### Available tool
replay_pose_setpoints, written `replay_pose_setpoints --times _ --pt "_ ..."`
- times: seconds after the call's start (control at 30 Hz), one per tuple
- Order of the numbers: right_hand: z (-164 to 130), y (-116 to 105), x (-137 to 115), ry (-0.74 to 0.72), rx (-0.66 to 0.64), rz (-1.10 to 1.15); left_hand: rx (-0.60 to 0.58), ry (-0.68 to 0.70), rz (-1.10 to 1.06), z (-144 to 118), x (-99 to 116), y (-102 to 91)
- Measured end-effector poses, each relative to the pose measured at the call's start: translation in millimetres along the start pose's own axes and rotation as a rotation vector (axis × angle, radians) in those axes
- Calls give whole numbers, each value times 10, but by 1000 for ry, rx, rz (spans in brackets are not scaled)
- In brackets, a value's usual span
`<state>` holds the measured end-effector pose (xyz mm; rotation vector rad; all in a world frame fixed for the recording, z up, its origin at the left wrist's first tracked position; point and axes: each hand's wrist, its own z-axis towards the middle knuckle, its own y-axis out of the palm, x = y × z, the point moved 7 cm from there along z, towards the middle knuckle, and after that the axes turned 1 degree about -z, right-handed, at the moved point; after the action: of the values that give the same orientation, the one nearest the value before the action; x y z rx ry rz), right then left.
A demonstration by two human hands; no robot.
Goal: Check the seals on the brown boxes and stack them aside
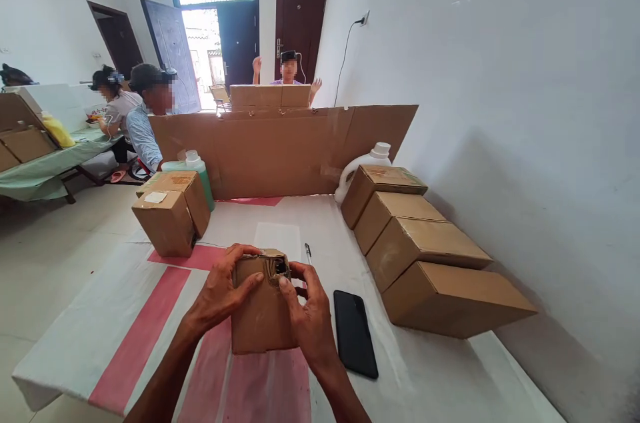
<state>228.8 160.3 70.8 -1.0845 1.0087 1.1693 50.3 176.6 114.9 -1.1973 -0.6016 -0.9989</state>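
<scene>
Table (pixel 440 370): lying under a white cloth with red stripes
Cardboard screen (pixel 280 150): standing across the far edge
Row of boxes (pixel 425 256): leaning along the wall side
Small box (pixel 263 310): sitting on the near cloth, top torn open
Phone (pixel 355 333): lying just beside it
Left hand (pixel 220 293): gripping the box's left side
Right hand (pixel 307 310): gripping its right side, thumb pressing at the opening
</scene>
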Motion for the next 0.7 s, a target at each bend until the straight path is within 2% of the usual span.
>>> replay_pose_setpoints --times 0.1,0.17,0.33,0.47,0.53,0.6,0.63,0.7 --pt "21 55 -44 -88 64 -78 208 -18 143 -52 42 -40" --pt "-24 109 -49 -151 102 -97 288 -39 194 -69 28 -46" --pt "-121 166 -91 -161 149 -88 253 -83 247 -27 -8 9" --pt "-57 80 -99 -117 143 -53 247 -79 298 -6 4 26" --pt "69 39 30 -64 31 -27 259 -80 307 -6 -19 0" --pt "248 -44 308 60 -70 -99 275 -59 301 -5 -42 -45" --pt "349 -114 487 138 -87 -174 276 -39 293 -1 -49 -64" --pt "549 -295 838 264 -38 -332 263 10 268 14 -55 -87"
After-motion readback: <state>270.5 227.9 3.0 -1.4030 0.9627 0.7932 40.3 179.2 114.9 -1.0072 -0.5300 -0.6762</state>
